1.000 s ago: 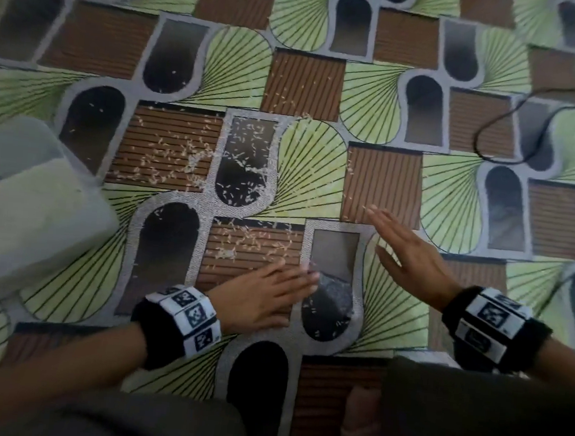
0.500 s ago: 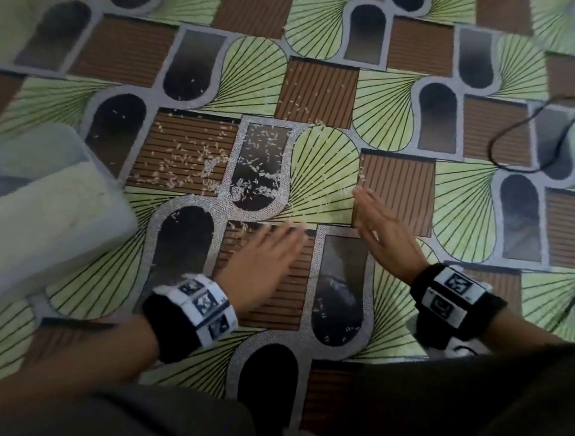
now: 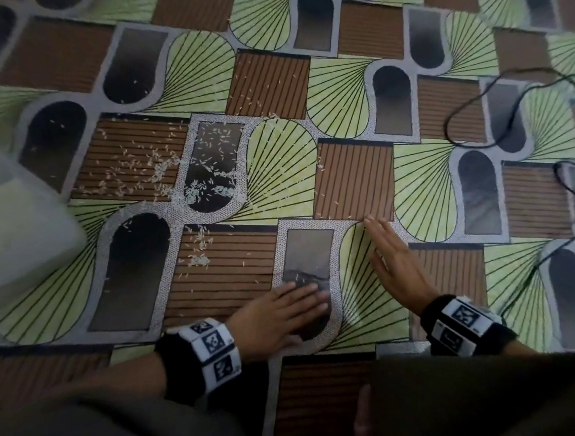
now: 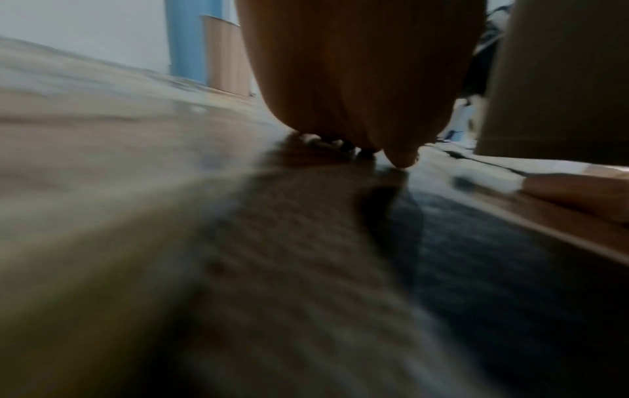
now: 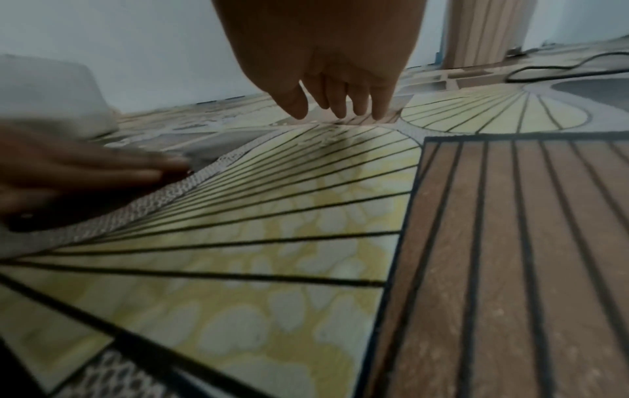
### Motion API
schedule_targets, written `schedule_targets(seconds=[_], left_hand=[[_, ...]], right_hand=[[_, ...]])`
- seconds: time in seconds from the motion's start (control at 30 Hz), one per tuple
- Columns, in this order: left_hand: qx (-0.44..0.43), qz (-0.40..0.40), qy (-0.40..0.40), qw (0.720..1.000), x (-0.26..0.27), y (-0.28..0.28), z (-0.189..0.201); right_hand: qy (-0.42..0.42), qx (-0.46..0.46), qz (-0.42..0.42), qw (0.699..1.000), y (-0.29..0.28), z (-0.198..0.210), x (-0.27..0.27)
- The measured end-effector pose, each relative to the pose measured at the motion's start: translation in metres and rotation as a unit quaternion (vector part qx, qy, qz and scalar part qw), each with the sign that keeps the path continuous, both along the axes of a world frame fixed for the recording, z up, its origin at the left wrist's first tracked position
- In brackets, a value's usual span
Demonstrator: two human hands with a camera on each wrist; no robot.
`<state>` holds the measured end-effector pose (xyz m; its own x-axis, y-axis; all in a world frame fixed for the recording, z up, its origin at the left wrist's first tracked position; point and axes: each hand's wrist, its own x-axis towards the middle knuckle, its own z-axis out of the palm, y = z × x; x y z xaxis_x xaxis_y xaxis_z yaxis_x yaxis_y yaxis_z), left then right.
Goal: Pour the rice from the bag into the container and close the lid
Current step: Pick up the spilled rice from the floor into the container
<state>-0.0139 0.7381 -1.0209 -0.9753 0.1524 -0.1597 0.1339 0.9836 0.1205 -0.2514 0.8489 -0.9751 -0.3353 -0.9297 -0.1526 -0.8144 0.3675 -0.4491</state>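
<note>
Glossy printed floor mat (image 3: 271, 185); translucent plastic container (image 3: 12, 244)

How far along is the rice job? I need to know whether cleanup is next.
Done: the container at left already looks pale with rice. In hand: both the left hand and right hand lie flat on the floor mat beside spilled grains, apparently gathering them. Left: collecting the scatter; no bag or lid is in view.

Each wrist wears a black band (image 3: 178, 364) carrying white tiles printed with black square markers (image 3: 461, 314); the clothing (image 3: 471, 404) is dark olive.
</note>
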Motion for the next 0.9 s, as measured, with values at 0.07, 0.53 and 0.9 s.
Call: schedule_targets(seconds=[0.07,0.53,0.9], left_hand=[[-0.003,0.029,0.014,0.999,-0.001,-0.02,0.003],[0.017,0.315,0.024,0.949,0.039,-0.142,0.037],[0.013,0.163,0.013,0.987,0.049,-0.043,0.026]], right_hand=[[0.023,0.022,0.041,0.999,-0.004,-0.003,0.002],[0.095,0.161,0.145,0.972,-0.023,-0.014,0.074],[-0.033,0.03,0.179,0.983,-0.104,0.001,0.039]])
